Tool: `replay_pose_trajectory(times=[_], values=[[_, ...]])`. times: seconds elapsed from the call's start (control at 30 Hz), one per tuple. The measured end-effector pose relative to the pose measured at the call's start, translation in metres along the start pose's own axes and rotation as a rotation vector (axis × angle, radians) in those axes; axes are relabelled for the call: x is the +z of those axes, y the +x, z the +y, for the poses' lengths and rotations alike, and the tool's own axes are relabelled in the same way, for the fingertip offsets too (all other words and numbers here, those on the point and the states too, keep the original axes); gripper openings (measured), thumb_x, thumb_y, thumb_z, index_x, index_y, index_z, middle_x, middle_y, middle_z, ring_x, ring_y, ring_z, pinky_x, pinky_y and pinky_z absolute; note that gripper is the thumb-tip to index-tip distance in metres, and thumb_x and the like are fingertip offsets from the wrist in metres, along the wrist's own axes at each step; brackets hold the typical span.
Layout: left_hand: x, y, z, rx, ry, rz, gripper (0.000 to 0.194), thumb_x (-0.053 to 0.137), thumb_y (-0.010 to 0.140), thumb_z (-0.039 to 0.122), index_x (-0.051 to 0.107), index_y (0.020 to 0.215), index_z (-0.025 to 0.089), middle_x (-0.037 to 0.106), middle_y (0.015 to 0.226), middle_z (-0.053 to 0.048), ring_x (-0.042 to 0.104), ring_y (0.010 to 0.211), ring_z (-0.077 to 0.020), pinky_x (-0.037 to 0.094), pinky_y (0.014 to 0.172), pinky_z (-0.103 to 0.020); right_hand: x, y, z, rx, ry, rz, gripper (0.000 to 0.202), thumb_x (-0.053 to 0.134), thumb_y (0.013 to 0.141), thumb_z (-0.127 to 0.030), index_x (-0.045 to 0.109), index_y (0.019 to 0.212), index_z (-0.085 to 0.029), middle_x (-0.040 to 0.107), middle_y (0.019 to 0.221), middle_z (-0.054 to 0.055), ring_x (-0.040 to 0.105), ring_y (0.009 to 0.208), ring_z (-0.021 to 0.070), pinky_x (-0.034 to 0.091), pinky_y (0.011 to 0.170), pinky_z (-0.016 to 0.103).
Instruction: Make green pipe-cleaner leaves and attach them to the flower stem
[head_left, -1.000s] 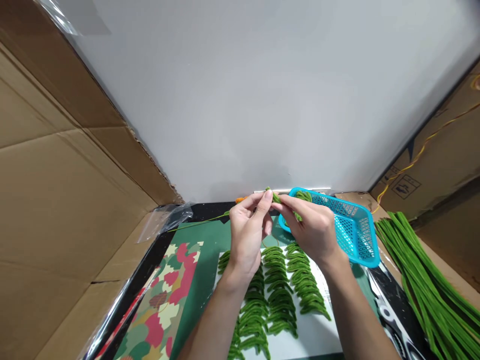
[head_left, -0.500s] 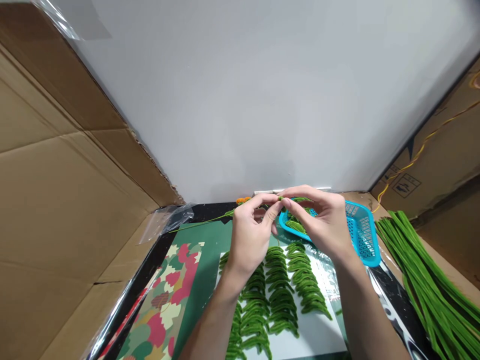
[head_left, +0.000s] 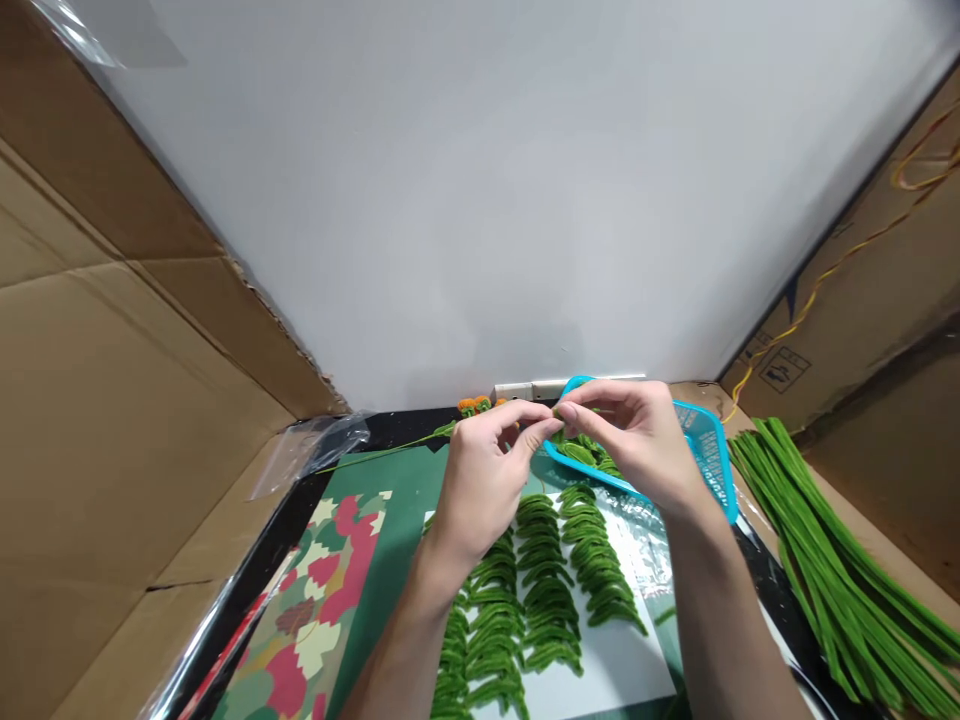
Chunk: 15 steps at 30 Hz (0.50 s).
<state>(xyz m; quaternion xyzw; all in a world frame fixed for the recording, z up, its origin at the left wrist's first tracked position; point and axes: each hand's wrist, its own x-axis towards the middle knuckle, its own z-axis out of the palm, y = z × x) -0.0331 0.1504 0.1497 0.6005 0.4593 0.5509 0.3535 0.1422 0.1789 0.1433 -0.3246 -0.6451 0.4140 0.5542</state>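
Above the work surface, my left hand [head_left: 484,475] and my right hand [head_left: 637,435] meet at the fingertips, both pinching a small green fuzzy piece [head_left: 557,418]. Most of that piece is hidden by the fingers. Below them a white sheet [head_left: 600,675] bears several rows of curved green fuzzy pieces [head_left: 551,590]. Behind my right hand is a blue basket [head_left: 709,450] with green pieces inside. Orange-tipped items [head_left: 474,405] lie beyond my left hand, near a long thin green stem [head_left: 375,455].
A bundle of long green stems [head_left: 832,560] lies at the right. Green mat [head_left: 390,560] and a patterned sheet [head_left: 307,610] are at the left, with clear plastic [head_left: 322,450] behind. Cardboard walls [head_left: 112,400] flank the surface, and a white wall [head_left: 450,200] rises behind.
The view has shifted slightly, moving the scene left. My hands remain together, with the fingertips a little differently placed on the small green piece.
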Motion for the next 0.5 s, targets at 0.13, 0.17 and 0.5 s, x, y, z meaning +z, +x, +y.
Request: replay_pose_trajectory(times=[0.13,0.17,0.5], values=[[-0.002,0.006,-0.002,0.041,0.024,0.048,0.011,0.084,0.087,0.03,0.08,0.087,0.02,0.07,0.07,-0.001,0.056,0.047,-0.0101,0.042,0.047,-0.021,0.003,0.005,0.003,-0.002,0.019,0.054,0.021,0.08,0.091,-0.038,0.08,0.088,-0.017,0.08,0.079,0.005,0.074,0.067,0.0151,0.062,0.064,0.027],[-0.003,0.007,-0.003,0.045,0.028,0.063,0.013,0.082,0.089,0.032,0.078,0.089,0.019,0.07,0.073,-0.002,0.058,0.046,-0.0099,0.042,0.045,-0.021,0.004,0.006,0.003,-0.007,0.011,0.061,0.021,0.079,0.091,-0.037,0.08,0.088,-0.017,0.08,0.08,0.005,0.075,0.068,0.0149,0.062,0.064,0.026],[0.008,0.008,-0.004,0.013,-0.038,-0.02,0.023,0.08,0.092,0.039,0.075,0.103,0.02,0.074,0.09,-0.003,0.055,0.045,-0.0052,0.041,0.042,-0.018,0.016,0.002,0.0,-0.084,-0.001,0.164,0.016,0.078,0.093,-0.032,0.079,0.09,-0.017,0.08,0.084,0.004,0.076,0.065,0.0135,0.062,0.062,0.024]])
